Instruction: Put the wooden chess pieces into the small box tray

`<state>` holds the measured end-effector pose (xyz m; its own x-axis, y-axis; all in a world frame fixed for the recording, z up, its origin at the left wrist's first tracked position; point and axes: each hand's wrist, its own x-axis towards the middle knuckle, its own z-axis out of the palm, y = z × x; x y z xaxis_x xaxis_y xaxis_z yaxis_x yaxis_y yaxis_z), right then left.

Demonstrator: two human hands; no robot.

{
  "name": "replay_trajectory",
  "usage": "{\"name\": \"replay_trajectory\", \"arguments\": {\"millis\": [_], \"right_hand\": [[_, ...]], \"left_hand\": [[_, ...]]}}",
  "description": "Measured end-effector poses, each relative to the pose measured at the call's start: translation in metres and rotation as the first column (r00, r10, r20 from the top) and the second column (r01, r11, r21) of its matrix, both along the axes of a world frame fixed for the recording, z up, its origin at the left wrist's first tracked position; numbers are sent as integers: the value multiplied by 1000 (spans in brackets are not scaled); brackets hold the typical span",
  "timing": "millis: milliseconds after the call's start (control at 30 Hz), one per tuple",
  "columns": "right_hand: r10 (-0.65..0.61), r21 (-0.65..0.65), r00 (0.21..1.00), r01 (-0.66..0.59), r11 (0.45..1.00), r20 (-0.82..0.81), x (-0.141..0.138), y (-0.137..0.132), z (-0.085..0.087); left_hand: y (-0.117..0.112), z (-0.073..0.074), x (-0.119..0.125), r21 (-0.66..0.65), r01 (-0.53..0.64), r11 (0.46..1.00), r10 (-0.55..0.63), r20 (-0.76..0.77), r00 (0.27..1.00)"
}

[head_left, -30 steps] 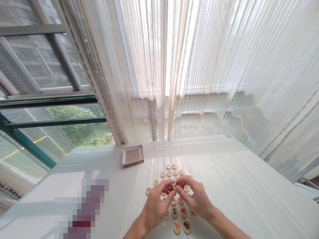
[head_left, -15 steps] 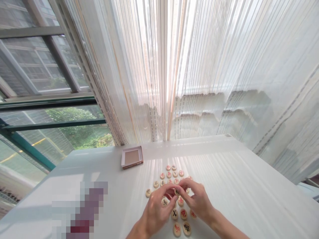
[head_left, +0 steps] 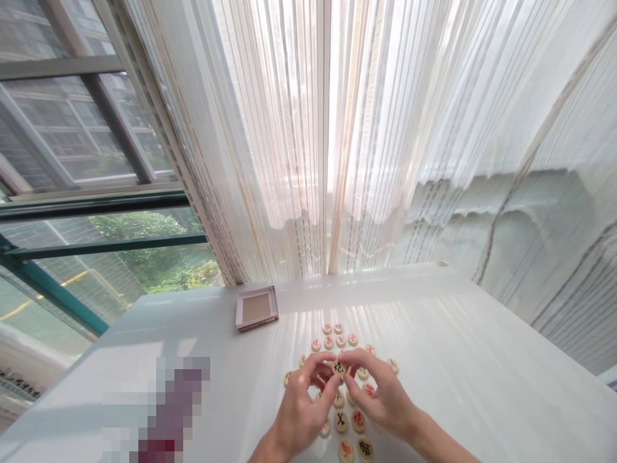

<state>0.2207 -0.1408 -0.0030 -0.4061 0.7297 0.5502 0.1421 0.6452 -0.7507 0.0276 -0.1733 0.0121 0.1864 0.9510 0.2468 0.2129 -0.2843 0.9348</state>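
Observation:
A round xiangqi piece (head_left: 339, 367) with a black character is held up between my two hands, its face toward me. My left hand (head_left: 304, 400) pinches it from the left with thumb and fingers. From the right, the thumb and forefinger of my right hand (head_left: 385, 393) close on its other edge. Under and around both hands, several more pale wooden discs lie on the table, such as a red-marked disc (head_left: 358, 420) and a black-marked disc (head_left: 365, 448). My hands hide some of them.
An open shallow box (head_left: 257, 307) stands at the far left of the white table (head_left: 434, 321). A blurred purple patch (head_left: 176, 405) is at the left. Sheer curtains (head_left: 289, 128) hang behind the table, beside an open window (head_left: 96, 212).
The held piece has turned so its black character shows more fully, and my fingers have spread around it. The curtain on the right has shifted, and the view has moved slightly.

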Motion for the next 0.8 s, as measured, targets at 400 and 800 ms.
{"name": "replay_trajectory", "arguments": {"millis": [400, 800], "right_hand": [[14, -70, 999, -12, 997, 30, -6, 2, 17], [-143, -131, 989, 138, 982, -31, -17, -43, 7]], "left_hand": [[5, -7, -7, -96, 90, 991, -76, 137, 988], [-19, 16, -9, -200, 100, 975, -74, 134, 988]]}}
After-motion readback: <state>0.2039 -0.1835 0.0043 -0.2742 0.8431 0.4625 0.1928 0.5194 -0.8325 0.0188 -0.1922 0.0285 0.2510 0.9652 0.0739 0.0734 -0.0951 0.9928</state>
